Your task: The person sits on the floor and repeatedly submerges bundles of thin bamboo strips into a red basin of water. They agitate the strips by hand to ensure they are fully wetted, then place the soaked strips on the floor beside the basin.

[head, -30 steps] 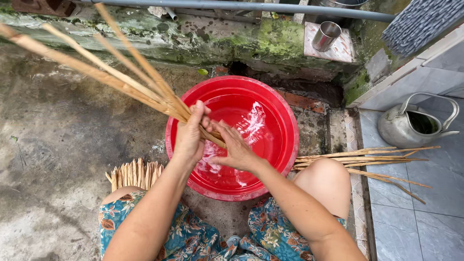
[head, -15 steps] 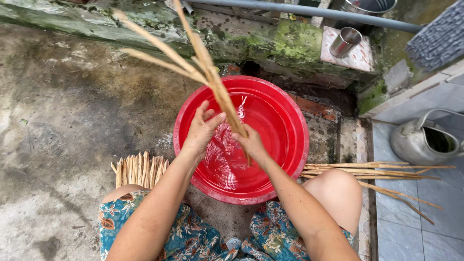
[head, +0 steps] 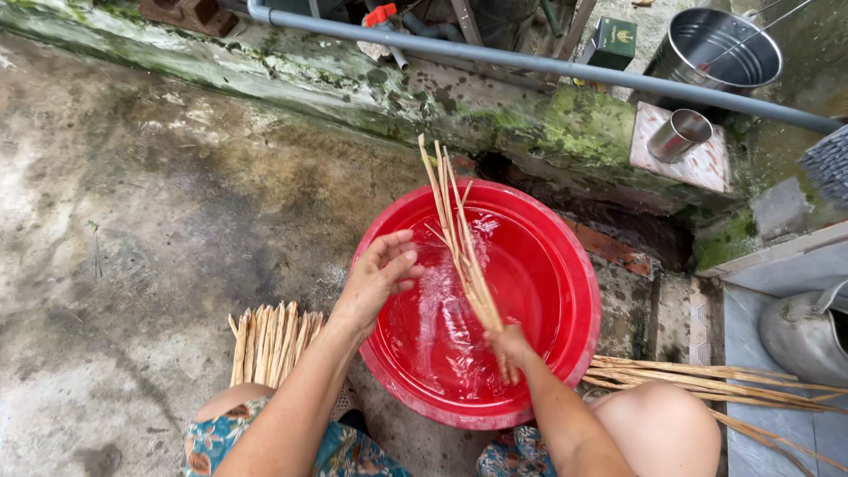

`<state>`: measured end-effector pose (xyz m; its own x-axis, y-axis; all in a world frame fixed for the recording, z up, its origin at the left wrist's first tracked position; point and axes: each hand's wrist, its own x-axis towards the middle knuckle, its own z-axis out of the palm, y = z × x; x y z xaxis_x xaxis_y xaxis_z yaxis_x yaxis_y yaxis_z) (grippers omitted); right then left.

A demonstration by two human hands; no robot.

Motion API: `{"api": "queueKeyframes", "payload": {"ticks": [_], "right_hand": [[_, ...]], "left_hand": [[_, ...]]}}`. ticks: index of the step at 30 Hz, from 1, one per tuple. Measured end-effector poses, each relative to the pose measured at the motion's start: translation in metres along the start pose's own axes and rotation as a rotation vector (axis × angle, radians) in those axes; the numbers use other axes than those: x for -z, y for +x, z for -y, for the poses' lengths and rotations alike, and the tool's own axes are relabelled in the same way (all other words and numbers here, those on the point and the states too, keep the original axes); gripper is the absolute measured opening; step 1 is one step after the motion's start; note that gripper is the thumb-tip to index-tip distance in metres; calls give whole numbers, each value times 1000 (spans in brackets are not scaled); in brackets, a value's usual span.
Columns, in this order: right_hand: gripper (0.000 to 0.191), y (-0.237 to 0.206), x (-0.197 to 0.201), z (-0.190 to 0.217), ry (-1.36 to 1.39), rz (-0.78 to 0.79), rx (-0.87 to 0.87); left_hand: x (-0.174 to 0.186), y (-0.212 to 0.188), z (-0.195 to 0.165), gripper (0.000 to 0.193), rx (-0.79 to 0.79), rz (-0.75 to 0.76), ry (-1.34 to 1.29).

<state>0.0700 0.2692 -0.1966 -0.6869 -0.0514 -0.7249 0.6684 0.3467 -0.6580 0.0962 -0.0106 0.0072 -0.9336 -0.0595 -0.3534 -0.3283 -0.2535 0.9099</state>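
A red plastic basin of water sits on the concrete floor between my knees. My right hand grips the lower end of a bunch of thin bamboo sticks, which rise out of the water and lean away toward the mossy ledge. My left hand hovers over the basin's left rim, fingers spread and holding nothing, a short way left of the sticks.
A second bundle of cut sticks lies on the floor by my left knee. More long sticks lie to the right of the basin. A grey pipe, a steel cup, a steel pot and a metal kettle stand around.
The bunch of sticks has swung from leaning far left to nearly upright over the basin. My left hand has let go of it and opened; only my right hand holds it now.
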Motion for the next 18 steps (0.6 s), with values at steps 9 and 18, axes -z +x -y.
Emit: {"api": "queueKeyframes", "payload": {"ticks": [9,18], "right_hand": [[42,10,-10,-9,-628,-538,65],[39,-2,-5,-15,-940,8,-117]], "left_hand": [[5,1,5,41,73,19,64],[-10,25,45,37,142,149,166]]}}
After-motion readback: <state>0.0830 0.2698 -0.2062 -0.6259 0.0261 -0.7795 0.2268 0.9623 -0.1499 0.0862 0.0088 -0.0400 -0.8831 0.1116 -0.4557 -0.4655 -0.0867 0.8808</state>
